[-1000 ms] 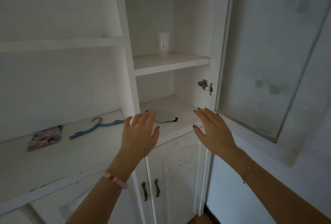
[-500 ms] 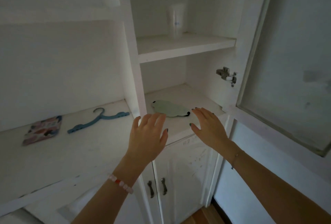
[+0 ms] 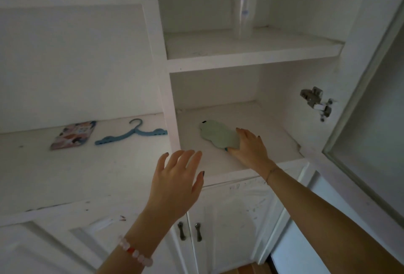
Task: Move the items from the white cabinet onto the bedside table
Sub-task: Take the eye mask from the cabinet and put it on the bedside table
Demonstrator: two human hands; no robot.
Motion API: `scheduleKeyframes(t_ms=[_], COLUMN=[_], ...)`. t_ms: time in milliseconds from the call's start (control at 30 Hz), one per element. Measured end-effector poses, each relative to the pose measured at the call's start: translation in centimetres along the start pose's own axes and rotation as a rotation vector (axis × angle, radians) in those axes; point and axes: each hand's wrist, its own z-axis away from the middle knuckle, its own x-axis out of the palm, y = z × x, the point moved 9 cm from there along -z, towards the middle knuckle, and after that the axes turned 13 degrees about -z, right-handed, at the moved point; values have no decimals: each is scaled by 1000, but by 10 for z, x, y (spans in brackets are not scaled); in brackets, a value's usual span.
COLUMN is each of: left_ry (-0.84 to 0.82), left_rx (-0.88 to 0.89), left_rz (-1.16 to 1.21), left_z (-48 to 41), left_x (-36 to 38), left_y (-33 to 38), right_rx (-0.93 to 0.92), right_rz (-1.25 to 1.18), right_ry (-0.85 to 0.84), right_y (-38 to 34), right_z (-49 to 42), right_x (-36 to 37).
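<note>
A pale green eye mask [image 3: 216,134] lies on the lower shelf of the white cabinet [image 3: 251,169]. My right hand [image 3: 251,148] reaches into that shelf and its fingers rest on the mask's near right end, thumb under the edge. My left hand [image 3: 177,181] hovers in front of the shelf's left post, fingers spread, holding nothing. A clear plastic cup [image 3: 243,6] stands upright on the shelf above. On the open ledge to the left lie a blue hanger [image 3: 131,134] and a colourful flat pouch [image 3: 73,134].
The cabinet's glass door [image 3: 371,120] stands open at the right, its metal hinge [image 3: 316,102] on the inner wall. Below the shelf are two shut doors with dark handles [image 3: 190,231]. A strip of wooden floor shows at the bottom.
My right hand has gone forward into the lower shelf and onto the eye mask. The view has moved closer to the cabinet. My left hand stays open in front.
</note>
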Motion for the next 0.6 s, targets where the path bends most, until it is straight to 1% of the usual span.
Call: scheduleKeyframes(t_ms=[200,267,367,500,600], left_ry=[-20,-27,-28,-15,8], left_rx=[-31,-40,-47,-49,-41], left_rz=[-15,-17,-31,-50,-52], left_z=[1,2,3,7,9], left_x=[5,6,6,4,2], left_y=[7,7,6,1,-2], right_rx=[25,40,99,181,273], right_rz=[-48,-113,-190,-182,-302], right_ry=[-10,-16,-47,-85,-81], right_y=[11,12,16,19,24], right_z=[-10,-12,-15,-17,-12], right_x=[11,11,12,12,13])
